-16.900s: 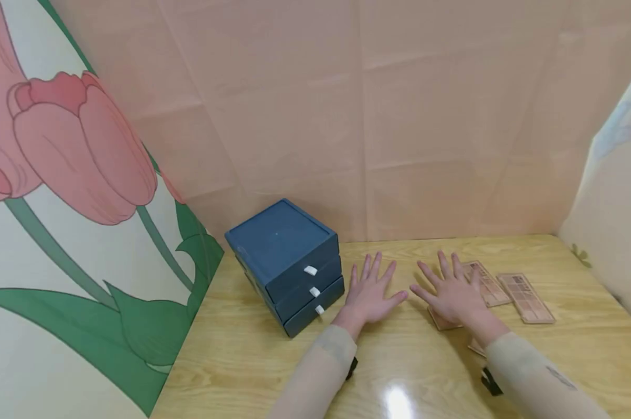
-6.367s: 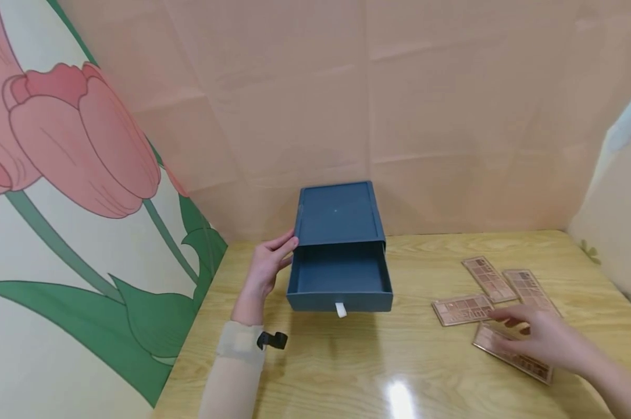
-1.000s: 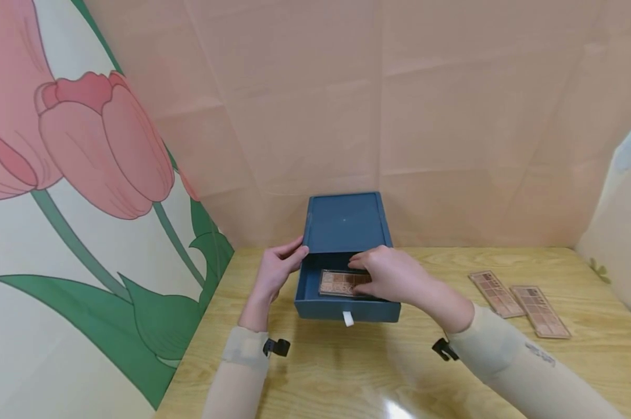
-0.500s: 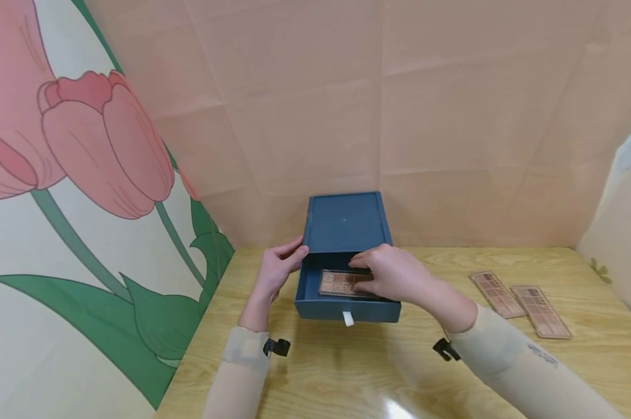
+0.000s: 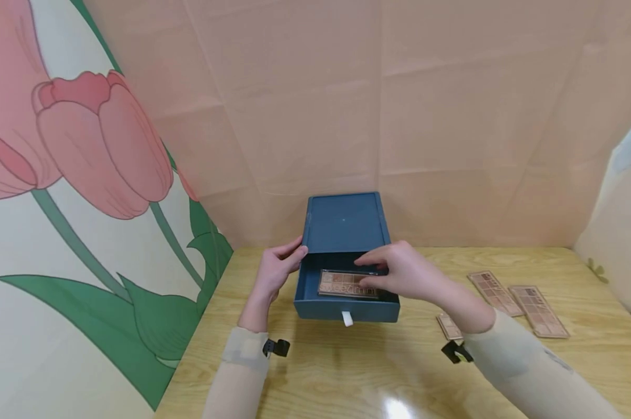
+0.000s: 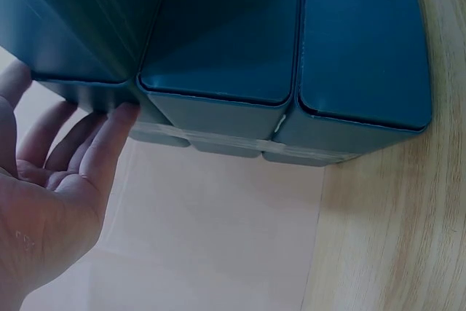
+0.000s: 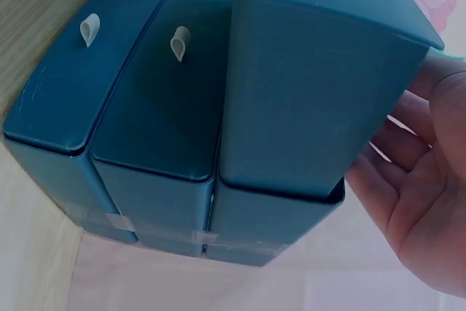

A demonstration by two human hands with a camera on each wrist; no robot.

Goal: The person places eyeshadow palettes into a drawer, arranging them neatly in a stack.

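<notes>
A blue drawer cabinet [image 5: 346,221] faces me with its top drawer [image 5: 320,310] pulled out. Inside the drawer lies a flat eyeshadow palette [image 5: 341,284], lettering on its lid. My right hand [image 5: 414,276] reaches over the drawer's right side, fingers loosely bent; the thumb is over the palette's right end, and contact there is unclear. In the right wrist view that hand [image 7: 426,180] shows beside the drawer wall. My left hand [image 5: 274,272] holds the cabinet's upper left edge; the left wrist view has its fingertips [image 6: 125,113] against the side.
Two more palettes [image 5: 495,293] [image 5: 538,311] lie on the wooden table [image 5: 341,372] at the right. Part of a third palette [image 5: 449,327] shows behind my right wrist. A pink cloth [image 5: 451,145] hangs behind, and a tulip-print panel [image 5: 95,291] stands at the left.
Since the first frame the cabinet was turned, its top drawer pulled out, and one palette put inside. Just now my right hand drew slightly right, uncovering more lid lettering. My left hand stayed put.
</notes>
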